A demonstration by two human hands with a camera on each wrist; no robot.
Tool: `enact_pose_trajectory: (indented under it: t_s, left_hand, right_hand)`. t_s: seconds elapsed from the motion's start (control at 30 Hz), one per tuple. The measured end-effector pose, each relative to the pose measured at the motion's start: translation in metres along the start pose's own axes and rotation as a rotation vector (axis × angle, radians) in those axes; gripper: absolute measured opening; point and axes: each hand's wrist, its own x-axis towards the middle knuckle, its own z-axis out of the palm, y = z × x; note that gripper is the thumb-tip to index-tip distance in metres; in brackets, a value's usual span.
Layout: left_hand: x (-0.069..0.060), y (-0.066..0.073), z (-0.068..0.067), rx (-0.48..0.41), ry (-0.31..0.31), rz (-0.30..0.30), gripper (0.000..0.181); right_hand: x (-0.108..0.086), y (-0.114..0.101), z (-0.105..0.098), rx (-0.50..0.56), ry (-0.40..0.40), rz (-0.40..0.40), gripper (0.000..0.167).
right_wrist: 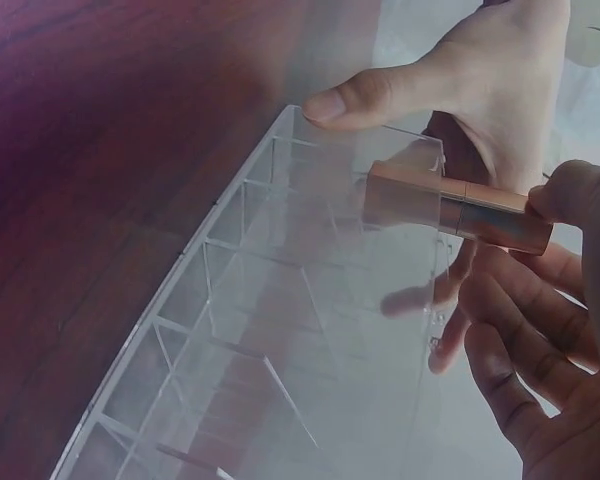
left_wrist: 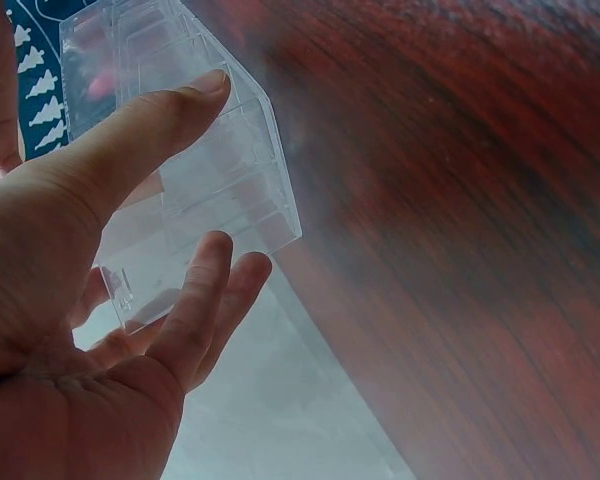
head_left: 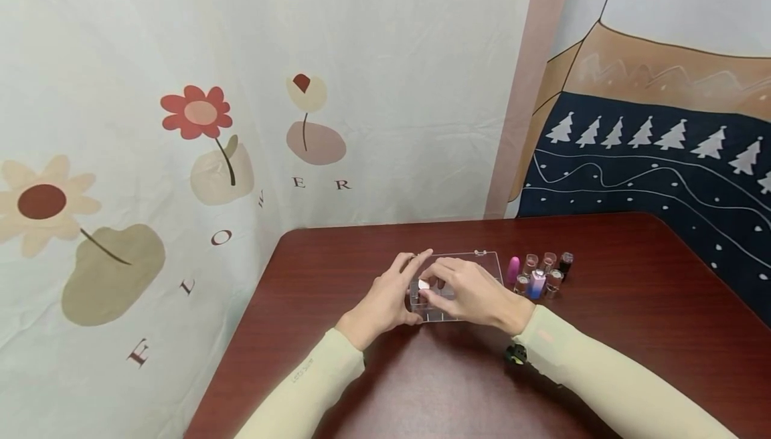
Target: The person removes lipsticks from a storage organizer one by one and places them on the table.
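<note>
A clear compartment organizer (right_wrist: 230, 300) sits on the dark red table, divided by thin see-through walls. My left hand (head_left: 385, 298) holds its left end; in the left wrist view the thumb (left_wrist: 160, 130) lies along the near side and the other fingers are around the far side. With thumb and fingertips, my right hand (head_left: 472, 295) pinches a shiny rose-gold lipstick tube (right_wrist: 495, 222) at its upper end. The tube's lower part shows through the clear wall, inside an end compartment. Whether it touches the bottom cannot be told.
Right of the organizer stand several cosmetic tubes: a pink one (head_left: 513, 270), a purple-blue one (head_left: 537, 284), a black one (head_left: 566, 265) and clear-topped ones (head_left: 531, 264). Printed cloths (head_left: 391, 91) hang behind the table (head_left: 337, 258).
</note>
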Motion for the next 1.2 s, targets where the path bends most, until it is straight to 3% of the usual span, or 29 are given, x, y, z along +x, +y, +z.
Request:
enact_pose_trajectory:
  t_s: [1.2]
  left_hand:
    - [0.001,0.003,0.000,0.005,0.011,-0.009,0.138]
  right_hand:
    - [-0.021,0.023,-0.038,-0.050,0.106,-0.005,0.024]
